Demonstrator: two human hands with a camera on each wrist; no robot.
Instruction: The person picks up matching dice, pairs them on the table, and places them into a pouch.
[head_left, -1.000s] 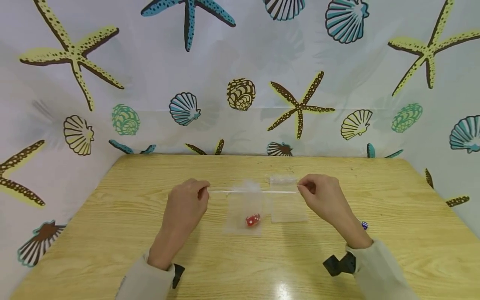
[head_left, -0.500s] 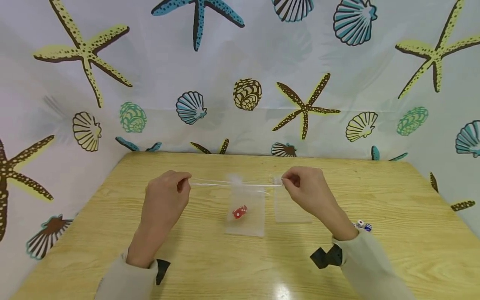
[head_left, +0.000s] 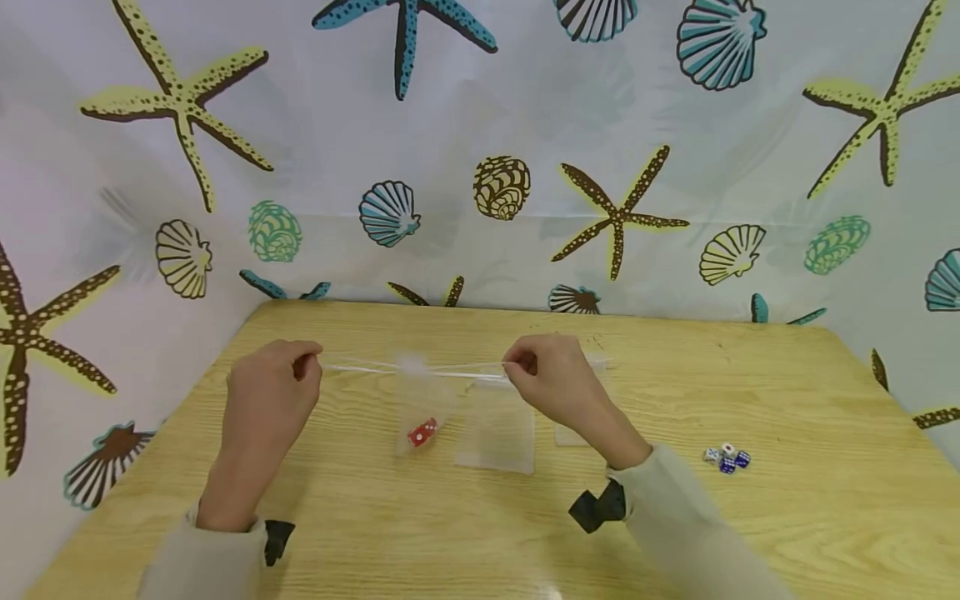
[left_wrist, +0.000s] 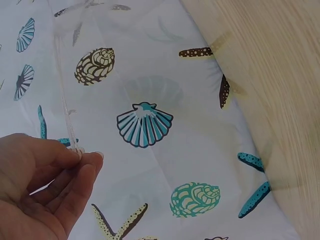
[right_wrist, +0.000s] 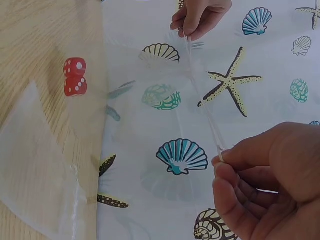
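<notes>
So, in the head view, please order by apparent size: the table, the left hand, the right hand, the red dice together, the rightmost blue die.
Largest first:
Table
Left hand and right hand, too alike to rank
Red dice together
Rightmost blue die

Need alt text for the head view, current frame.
A person's left hand and right hand pinch thin pale strands pulled taut between them; a translucent bag with red dice inside hangs below. Flat translucent sheets lie on the wooden table, with four small white and blue dice to the right.
</notes>
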